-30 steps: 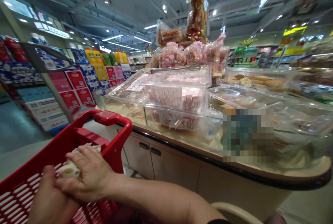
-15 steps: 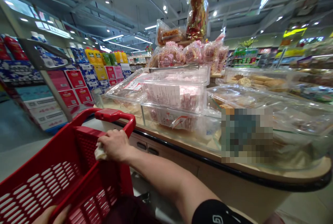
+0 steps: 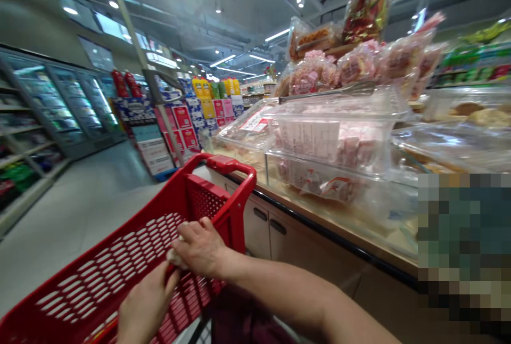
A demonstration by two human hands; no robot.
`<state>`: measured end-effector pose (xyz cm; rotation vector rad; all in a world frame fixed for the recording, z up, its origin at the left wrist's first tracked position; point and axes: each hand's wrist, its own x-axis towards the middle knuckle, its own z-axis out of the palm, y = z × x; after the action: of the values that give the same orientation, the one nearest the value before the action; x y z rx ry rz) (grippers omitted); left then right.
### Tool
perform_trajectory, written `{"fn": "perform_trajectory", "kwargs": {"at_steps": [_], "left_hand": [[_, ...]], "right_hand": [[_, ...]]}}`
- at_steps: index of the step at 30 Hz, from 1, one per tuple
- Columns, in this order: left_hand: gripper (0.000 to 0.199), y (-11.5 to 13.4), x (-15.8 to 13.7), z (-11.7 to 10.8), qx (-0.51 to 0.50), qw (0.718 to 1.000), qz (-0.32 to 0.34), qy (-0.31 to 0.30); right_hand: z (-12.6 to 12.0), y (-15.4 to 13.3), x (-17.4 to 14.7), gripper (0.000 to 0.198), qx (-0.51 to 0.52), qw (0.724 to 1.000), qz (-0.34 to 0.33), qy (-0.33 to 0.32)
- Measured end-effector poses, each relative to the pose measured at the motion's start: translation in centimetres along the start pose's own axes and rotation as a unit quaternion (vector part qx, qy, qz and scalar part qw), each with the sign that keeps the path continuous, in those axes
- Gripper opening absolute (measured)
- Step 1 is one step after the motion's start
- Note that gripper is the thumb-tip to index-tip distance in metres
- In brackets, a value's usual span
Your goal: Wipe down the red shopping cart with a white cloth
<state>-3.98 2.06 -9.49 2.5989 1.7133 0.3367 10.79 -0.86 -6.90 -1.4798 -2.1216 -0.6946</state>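
Note:
My right hand (image 3: 202, 248) reaches across to the red shopping cart (image 3: 131, 251), its fingers closed on a crumpled white wad (image 3: 176, 259), cloth or tissue; I cannot tell which. The wad is at the cart's near side rim. My left hand (image 3: 147, 301) comes up from below, with its thumb and fingers curled close to the wad. Its fingertips are partly hidden, so whether they grip the wad or the rim does not show. Beyond both hands rises the cart's red handle (image 3: 223, 163).
A display counter (image 3: 315, 221) with a black edge runs along the cart's right side, bearing clear plastic bins (image 3: 331, 136) of packaged food. Stacked drink cartons (image 3: 183, 125) stand ahead. Glass-door coolers (image 3: 59, 104) line the far left, beyond a tiled aisle floor (image 3: 104, 195).
The view has swung left, so the counter and cart appear farther right. My left hand has moved up from the lower left to beside my right hand, which still holds the white wad.

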Motion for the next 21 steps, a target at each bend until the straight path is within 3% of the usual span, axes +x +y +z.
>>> {"fn": "perform_trajectory", "kwargs": {"at_steps": [3,7,11,13,16,18,19,21], "left_hand": [[0.031,0.2,-0.6,-0.9,0.013,0.999,-0.007,-0.047],[0.028,0.5,-1.2,-1.3,0.009,0.999,0.0,-0.045],[0.033,0.4,-1.3,-1.1,0.011,1.0,0.002,-0.029],[0.033,0.3,-1.3,-1.0,0.016,1.0,0.001,-0.026],[0.031,0.2,-1.3,-0.7,0.026,1.0,0.003,-0.016],[0.031,0.2,-1.3,-0.5,0.03,1.0,0.005,-0.009],[0.031,0.2,-1.3,-0.4,0.03,1.0,0.005,-0.006],[0.031,0.2,-1.3,-0.3,0.026,1.0,0.006,0.002]], "right_hand": [[1.2,-1.1,0.7,0.021,0.039,0.998,-0.025,-0.033],[1.0,-1.0,-0.3,0.026,0.059,0.993,-0.096,-0.028],[-2.1,4.7,-1.1,0.015,0.08,0.989,-0.123,-0.037],[-4.2,9.0,-1.0,0.018,0.1,0.991,-0.081,-0.03],[-5.8,13.3,-0.9,0.026,0.097,0.991,0.076,0.055],[-5.2,13.0,-1.1,0.029,0.093,0.98,0.134,0.11],[-4.5,11.9,-1.4,0.03,0.1,0.98,0.12,0.122],[-3.0,9.0,-1.9,0.03,0.125,0.986,0.024,0.11]]}}
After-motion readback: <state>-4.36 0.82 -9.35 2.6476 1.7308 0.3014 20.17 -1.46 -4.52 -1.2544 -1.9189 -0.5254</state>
